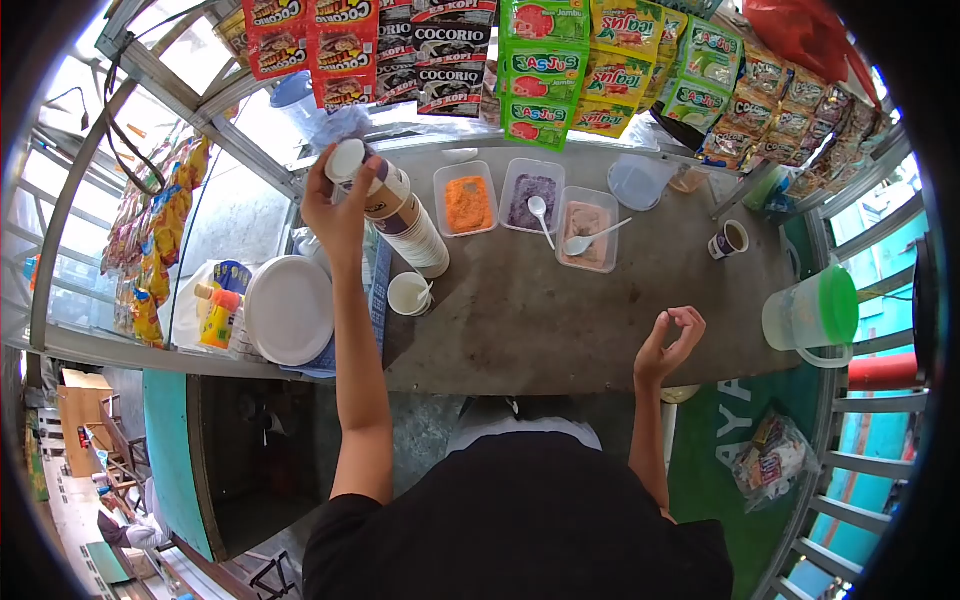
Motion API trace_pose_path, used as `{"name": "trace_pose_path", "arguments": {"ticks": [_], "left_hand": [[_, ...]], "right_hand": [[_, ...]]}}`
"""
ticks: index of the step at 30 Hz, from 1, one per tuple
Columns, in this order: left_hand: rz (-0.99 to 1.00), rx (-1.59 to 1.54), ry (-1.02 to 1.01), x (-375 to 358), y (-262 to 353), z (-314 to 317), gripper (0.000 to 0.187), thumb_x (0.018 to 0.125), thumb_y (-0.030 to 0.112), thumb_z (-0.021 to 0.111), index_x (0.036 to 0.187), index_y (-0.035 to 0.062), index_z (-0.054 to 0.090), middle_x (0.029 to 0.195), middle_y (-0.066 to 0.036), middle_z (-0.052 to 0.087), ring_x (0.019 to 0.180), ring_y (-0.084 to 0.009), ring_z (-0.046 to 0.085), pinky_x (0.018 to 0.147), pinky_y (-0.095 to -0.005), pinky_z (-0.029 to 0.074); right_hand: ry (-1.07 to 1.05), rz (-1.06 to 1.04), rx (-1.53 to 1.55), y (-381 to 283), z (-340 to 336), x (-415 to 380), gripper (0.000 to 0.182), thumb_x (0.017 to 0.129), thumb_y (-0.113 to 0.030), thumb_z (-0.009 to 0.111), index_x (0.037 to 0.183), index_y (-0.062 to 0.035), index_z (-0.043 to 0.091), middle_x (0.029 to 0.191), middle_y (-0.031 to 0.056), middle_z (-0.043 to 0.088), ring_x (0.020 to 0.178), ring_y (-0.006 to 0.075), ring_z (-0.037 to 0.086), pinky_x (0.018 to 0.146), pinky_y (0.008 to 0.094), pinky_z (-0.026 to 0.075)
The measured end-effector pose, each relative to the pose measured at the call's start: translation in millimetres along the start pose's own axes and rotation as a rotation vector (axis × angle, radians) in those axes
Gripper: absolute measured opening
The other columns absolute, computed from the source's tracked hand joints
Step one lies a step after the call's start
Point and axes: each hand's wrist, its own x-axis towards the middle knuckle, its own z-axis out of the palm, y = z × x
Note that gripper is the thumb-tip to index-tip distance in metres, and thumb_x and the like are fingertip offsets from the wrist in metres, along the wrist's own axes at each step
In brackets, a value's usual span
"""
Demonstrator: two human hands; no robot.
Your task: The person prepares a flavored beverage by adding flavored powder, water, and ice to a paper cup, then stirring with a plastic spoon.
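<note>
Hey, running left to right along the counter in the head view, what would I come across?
Stacked paper cups, orange-filled tub, purple-filled tub, pink-filled tub, right hand, paper cup of brown drink, green-lidded pitcher.

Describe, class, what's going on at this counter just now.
The person's left hand grasps the top end of a stack of paper cups. The right hand hovers near the edge of the counter, loosely curled, apparently empty. Three tubs hold orange, purple and pink contents, two with white spoons.

Stacked cups left, tubs between — pitcher (right)
</note>
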Motion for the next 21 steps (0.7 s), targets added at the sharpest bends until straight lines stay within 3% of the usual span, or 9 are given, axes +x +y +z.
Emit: {"name": "trace_pose_path", "arguments": {"ticks": [5, 9, 10, 12, 14, 17, 18, 20, 21], "left_hand": [[0.211, 0.011, 0.103, -7, 50, -2, 0.052, 0.08, 0.011, 0.077, 0.125, -0.0038, 0.055, 0.12, -0.012, 0.061, 0.107, -0.0183, 0.059, 0.096, -0.0307, 0.046], [-0.142, -0.766, -0.033, -49, 65, 5, 0.059, 0.092, 0.041, 0.062, 0.135, 0.0039, 0.045, 0.137, -0.015, 0.052, 0.123, -0.0255, 0.053, 0.105, -0.0395, 0.043], [-0.145, -0.772, -0.036, -61, 61, 7, 0.059, 0.092, 0.041, 0.062, 0.135, 0.0039, 0.045, 0.137, -0.015, 0.052, 0.123, -0.0255, 0.053, 0.105, -0.0395, 0.043], [-0.536, -1.033, -0.03, -86, 49, 12, 0.062, 0.094, 0.046, 0.057, 0.139, 0.0063, 0.041, 0.137, -0.012, 0.052, 0.125, -0.0253, 0.052, 0.103, -0.0405, 0.046], [-0.683, -0.969, -0.063, -121, 30, 17, 0.059, 0.095, 0.041, 0.057, 0.14, 0.0072, 0.04, 0.135, -0.01, 0.054, 0.119, -0.023, 0.056, 0.098, -0.0384, 0.05], [-0.879, -0.846, -0.368, -173, 11, 20, 0.052, 0.091, 0.029, 0.062, 0.135, 0.0065, 0.046, 0.13, -0.008, 0.056, 0.11, -0.0221, 0.062, 0.091, -0.0352, 0.053], [-0.999, -0.816, -0.429, -184, 14, 21, 0.05, 0.088, 0.022, 0.065, 0.133, 0.006, 0.049, 0.129, -0.007, 0.057, 0.108, -0.0223, 0.063, 0.09, -0.034, 0.053], [-0.957, -0.667, -0.566, -209, -5, 23, 0.053, 0.083, 0.017, 0.07, 0.131, 0.0057, 0.051, 0.127, -0.007, 0.058, 0.109, -0.0219, 0.062, 0.091, -0.0346, 0.052], [-0.908, -0.517, -0.7, -219, -14, 23, 0.056, 0.077, 0.011, 0.075, 0.129, 0.0054, 0.052, 0.124, -0.007, 0.059, 0.11, -0.0215, 0.061, 0.092, -0.0352, 0.051]], "right_hand": [[0.042, 0.049, -0.025, -4, -2, -5, 0.007, 0.086, 0.0, 0.057, 0.093, -0.0023, 0.055, 0.096, 0.0113, 0.052, 0.096, 0.0263, 0.05, 0.085, 0.0387, 0.039], [-0.009, 0.108, 0.07, -13, 13, -13, 0.008, 0.088, -0.002, 0.057, 0.096, -0.0022, 0.056, 0.102, 0.0101, 0.053, 0.091, 0.0194, 0.051, 0.08, 0.0312, 0.042], [-0.055, 0.135, 0.141, -19, 18, -16, 0.009, 0.087, -0.002, 0.058, 0.096, -0.0019, 0.056, 0.102, 0.0103, 0.053, 0.091, 0.0187, 0.051, 0.08, 0.0303, 0.042], [-0.11, 0.165, 0.219, -37, 25, -18, 0.01, 0.086, -0.001, 0.058, 0.095, -0.002, 0.056, 0.099, 0.0111, 0.054, 0.091, 0.0208, 0.052, 0.08, 0.0325, 0.042], [-0.17, 0.199, 0.297, -46, 27, -24, 0.01, 0.084, -0.001, 0.059, 0.094, -0.0022, 0.056, 0.096, 0.0119, 0.054, 0.09, 0.023, 0.053, 0.08, 0.0347, 0.042], [-0.423, 0.215, 0.455, -51, 32, -31, 0.027, 0.085, -0.005, 0.06, 0.111, -0.0015, 0.055, 0.103, 0.0121, 0.057, 0.095, 0.0197, 0.055, 0.084, 0.0332, 0.042], [-0.567, 0.342, 0.633, -56, 34, -32, 0.038, 0.086, -0.009, 0.061, 0.121, -0.0016, 0.05, 0.108, 0.0121, 0.058, 0.098, 0.0182, 0.055, 0.086, 0.0321, 0.042], [-0.794, 0.533, 0.845, -52, 38, -40, 0.062, 0.09, -0.019, 0.059, 0.144, -0.0029, 0.032, 0.119, 0.0112, 0.058, 0.108, 0.0186, 0.055, 0.093, 0.0312, 0.041], [-0.797, 0.532, 0.845, -53, 40, -42, 0.062, 0.09, -0.019, 0.059, 0.144, -0.0029, 0.032, 0.119, 0.0112, 0.058, 0.108, 0.0186, 0.055, 0.093, 0.0312, 0.041]]}}
